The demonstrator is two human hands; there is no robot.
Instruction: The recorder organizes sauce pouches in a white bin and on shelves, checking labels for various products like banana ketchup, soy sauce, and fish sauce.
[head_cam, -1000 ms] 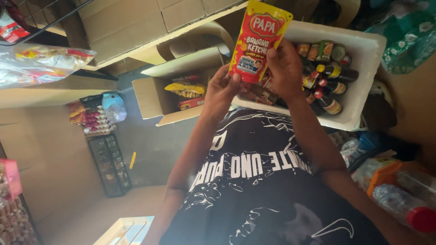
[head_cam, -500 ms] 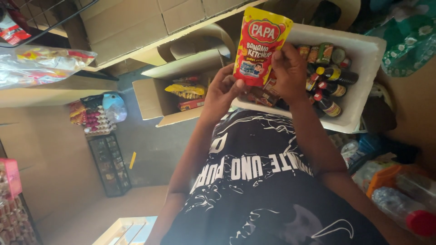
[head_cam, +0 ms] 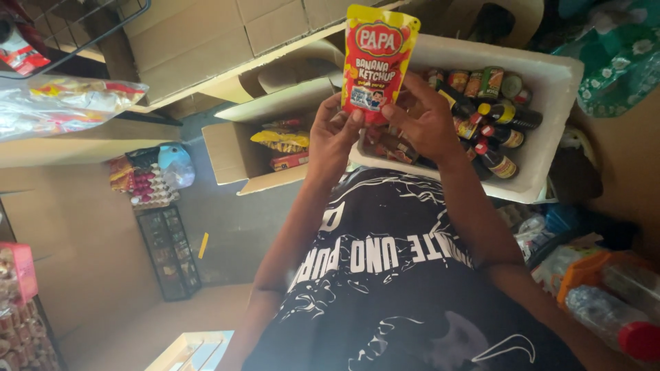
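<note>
Both hands are up in front of me, pinching the lower edge of a red and yellow flat plastic sauce pouch [head_cam: 377, 58]. My left hand [head_cam: 335, 134] grips its bottom left corner with thumb and fingertips closed on the foil, and my right hand [head_cam: 427, 120] grips the bottom right corner the same way, fingers curled behind it. I hold the pouch upright, its printed front facing me, raised above a white foam box [head_cam: 550, 130] and partly covering that box's left rim.

Inside the white foam box I see dark glass bottles with red and yellow caps [head_cam: 498, 134] lying side by side, and small round tins [head_cam: 481, 82] packed along the far side. Just left of it sits an open brown cardboard carton [head_cam: 227, 154] holding yellow and red snack packets [head_cam: 282, 141]. Above the carton runs a stack of closed cardboard boxes [head_cam: 199, 41]. Below my arms I see my black T-shirt with white print [head_cam: 385, 275]. At the lower right lies a clear plastic bottle with a red cap [head_cam: 608, 319], well apart from my hands. A clear bag of packaged goods [head_cam: 62, 103] sits at far left.
</note>
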